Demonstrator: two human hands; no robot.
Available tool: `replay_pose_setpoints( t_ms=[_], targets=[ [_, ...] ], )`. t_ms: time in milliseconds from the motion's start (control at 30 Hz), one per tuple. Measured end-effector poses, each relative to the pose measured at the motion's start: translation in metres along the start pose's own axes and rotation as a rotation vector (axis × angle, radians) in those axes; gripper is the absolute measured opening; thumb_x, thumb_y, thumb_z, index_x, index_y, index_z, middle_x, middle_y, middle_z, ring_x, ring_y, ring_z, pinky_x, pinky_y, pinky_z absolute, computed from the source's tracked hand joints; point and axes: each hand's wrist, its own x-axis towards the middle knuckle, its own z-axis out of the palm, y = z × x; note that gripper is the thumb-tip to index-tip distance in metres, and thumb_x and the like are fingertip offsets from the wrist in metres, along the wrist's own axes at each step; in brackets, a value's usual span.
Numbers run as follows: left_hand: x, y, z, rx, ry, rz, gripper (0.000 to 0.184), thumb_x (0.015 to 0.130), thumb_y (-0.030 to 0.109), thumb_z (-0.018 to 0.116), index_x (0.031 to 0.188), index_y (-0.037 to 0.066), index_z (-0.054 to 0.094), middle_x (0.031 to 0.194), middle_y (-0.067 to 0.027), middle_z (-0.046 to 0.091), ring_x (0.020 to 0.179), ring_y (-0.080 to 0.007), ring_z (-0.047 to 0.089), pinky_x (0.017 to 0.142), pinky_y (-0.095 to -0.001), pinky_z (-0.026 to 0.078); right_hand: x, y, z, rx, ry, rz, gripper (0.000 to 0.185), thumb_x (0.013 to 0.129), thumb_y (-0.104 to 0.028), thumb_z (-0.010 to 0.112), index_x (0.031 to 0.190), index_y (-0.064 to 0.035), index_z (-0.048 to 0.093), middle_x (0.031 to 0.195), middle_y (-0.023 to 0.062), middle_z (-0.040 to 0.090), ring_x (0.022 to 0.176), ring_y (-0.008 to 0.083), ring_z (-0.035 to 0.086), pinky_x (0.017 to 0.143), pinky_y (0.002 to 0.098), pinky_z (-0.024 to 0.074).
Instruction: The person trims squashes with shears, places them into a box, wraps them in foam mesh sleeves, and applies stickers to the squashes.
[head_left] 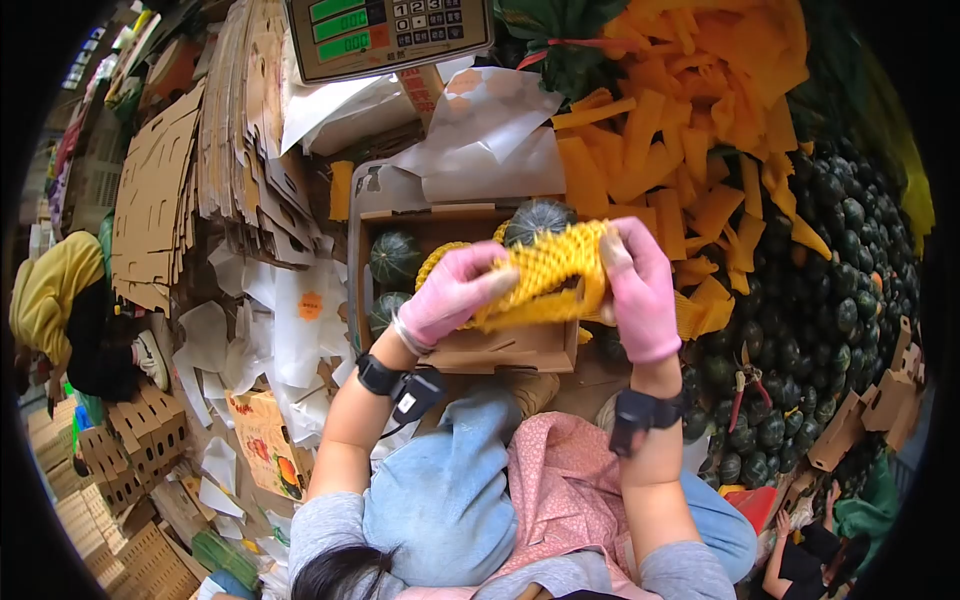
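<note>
A yellow foam net sleeve (545, 275) is stretched between my two pink-gloved hands. My left hand (458, 290) pinches its left end, and my right hand (640, 285) grips its right end. Beneath them lies an open cardboard box (490, 355) in a grey tray. Inside the box, dark green squashes show at the left, one of them a striped squash (394, 258). Another squash (540, 218) at the back is partly covered by the net. Some yellow netting also shows behind my left hand.
A scale (388, 35) stands at the top. Flattened cardboard (160, 195) is stacked on the left, above white paper sheets (300, 320). Orange net sleeves (690, 120) lie upper right, beside a large squash pile (840, 270). Red-handled clippers (740, 385) rest there. Other people are at both sides.
</note>
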Motion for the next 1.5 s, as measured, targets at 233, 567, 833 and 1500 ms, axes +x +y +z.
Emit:
replay_pose_setpoints(
  t_ms=[233, 567, 833, 1500],
  targets=[
    [0.042, -0.047, -0.004, -0.013, 0.396, 0.223, 0.017, 0.097, 0.020, 0.055, 0.105, 0.006, 0.052, 0.079, 0.0074, 0.043, 0.071, -0.0020, 0.038, 0.060, -0.0190, 0.034, 0.042, 0.059, 0.024, -0.435, 0.351, -0.184, 0.013, 0.093, -0.017, 0.054, 0.093, -0.0043, 0.054, 0.082, 0.0183, 0.058, 0.073, 0.0327, 0.057, 0.069, 0.0357, 0.0475],
    [-0.031, -0.037, -0.051, 0.059, 0.479, 0.180, 0.015, 0.093, 0.014, 0.061, 0.102, 0.003, 0.058, 0.087, 0.0036, 0.056, 0.081, -0.0052, 0.049, 0.074, -0.0203, 0.041, 0.019, 0.096, 0.104, -0.275, 0.337, -0.253, 0.013, 0.091, -0.016, 0.061, 0.093, -0.0044, 0.058, 0.074, 0.0152, 0.058, 0.063, 0.0294, 0.053, 0.064, 0.0319, 0.0478],
    [-0.016, -0.042, -0.042, 0.783, 0.889, 0.294, 0.017, 0.091, 0.012, 0.061, 0.106, 0.004, 0.057, 0.087, -0.0102, 0.063, 0.078, -0.0238, 0.061, 0.073, -0.0315, 0.049, 0.040, 0.103, 0.098, -0.736, 0.420, -0.090, 0.026, 0.094, -0.032, 0.052, 0.101, -0.0071, 0.053, 0.087, 0.0156, 0.062, 0.070, 0.0381, 0.063, 0.063, 0.0437, 0.0503],
    [-0.038, -0.014, -0.022, 1.075, 0.369, 0.185, 0.102, 0.053, 0.045, 0.087, 0.136, 0.008, 0.040, 0.135, -0.0198, 0.040, 0.125, -0.0383, 0.039, 0.107, -0.0443, 0.033, 0.002, 0.076, 0.093, -0.634, 0.008, -0.059, 0.053, 0.077, -0.007, 0.052, 0.129, -0.0115, 0.048, 0.117, 0.0221, 0.050, 0.101, 0.0431, 0.056, 0.091, 0.0462, 0.0466]
  ],
)
